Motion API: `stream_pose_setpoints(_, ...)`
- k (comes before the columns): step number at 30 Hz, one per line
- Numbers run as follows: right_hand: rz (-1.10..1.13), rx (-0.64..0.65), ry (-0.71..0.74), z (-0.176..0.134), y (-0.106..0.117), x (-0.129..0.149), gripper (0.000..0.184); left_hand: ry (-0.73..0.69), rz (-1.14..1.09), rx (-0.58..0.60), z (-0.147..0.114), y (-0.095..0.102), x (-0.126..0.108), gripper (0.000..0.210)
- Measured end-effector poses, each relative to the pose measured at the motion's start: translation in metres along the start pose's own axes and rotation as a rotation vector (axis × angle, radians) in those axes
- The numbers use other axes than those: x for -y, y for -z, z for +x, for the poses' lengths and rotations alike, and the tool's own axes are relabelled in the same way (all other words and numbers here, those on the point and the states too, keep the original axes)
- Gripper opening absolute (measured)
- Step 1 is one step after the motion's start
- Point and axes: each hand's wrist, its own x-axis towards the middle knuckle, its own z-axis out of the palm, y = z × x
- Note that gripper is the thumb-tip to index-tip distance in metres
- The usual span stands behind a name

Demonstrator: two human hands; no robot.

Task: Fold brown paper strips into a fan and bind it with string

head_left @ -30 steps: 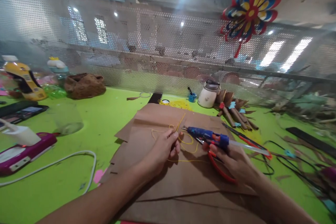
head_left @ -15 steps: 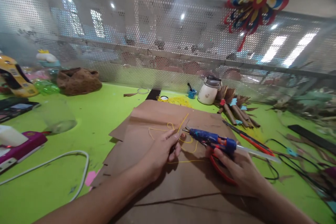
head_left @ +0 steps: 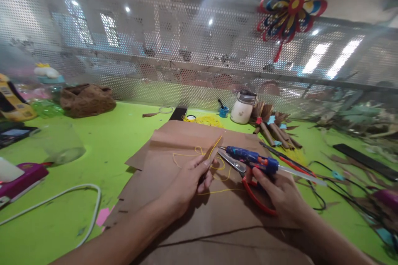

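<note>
My left hand [head_left: 189,180] pinches a thin brown strip [head_left: 214,149] with yellow string [head_left: 217,145] lying along it. The string's loose end curls over brown paper sheets [head_left: 174,178] below. My right hand [head_left: 280,192] grips a blue hot glue gun [head_left: 251,157] with a clear glue stick [head_left: 301,174] out of its back. The same hand also has red-handled scissors [head_left: 259,201], whose blades point left under the gun. The gun's nozzle is close to the brown strip; whether they touch I cannot tell.
Behind the paper are a yellow string pile [head_left: 209,121], a small blue pot [head_left: 223,112] and a white jar [head_left: 241,109]. Right lie brown paper rolls [head_left: 276,132], red-handled pliers [head_left: 289,158] and black cords [head_left: 345,194]. Left: a clear cup [head_left: 65,145], a purple power strip [head_left: 26,178], a white cable [head_left: 98,203].
The view has shifted slightly to the right. The scissors' blades now show below the glue gun, and the brown strip's face is turned more to view. Both hands keep their hold.
</note>
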Motion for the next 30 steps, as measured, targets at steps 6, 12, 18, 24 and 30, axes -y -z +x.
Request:
stream_pose_setpoints(6,-0.007,0.053,-0.051,0.001,0.001,0.002,0.039,0.009,0.024,0.005,0.0,0.0,-0.001,0.041)
stream_pose_setpoints(12,0.063,0.162,-0.011,-0.004,0.0,0.006,0.036,0.001,0.025,0.023,0.001,0.002,0.0,0.037)
stream_pose_setpoints(18,0.103,0.194,0.062,-0.009,-0.004,0.014,0.03,-0.041,0.087,0.007,0.001,0.005,0.001,0.032)
stream_pose_setpoints(24,0.103,0.165,0.006,-0.007,-0.004,0.007,0.031,-0.028,0.082,0.016,0.0,0.003,-0.003,0.032)
stream_pose_setpoints(30,0.036,0.077,-0.025,-0.003,0.0,0.001,0.039,-0.01,0.071,0.003,0.001,0.002,-0.002,0.039)
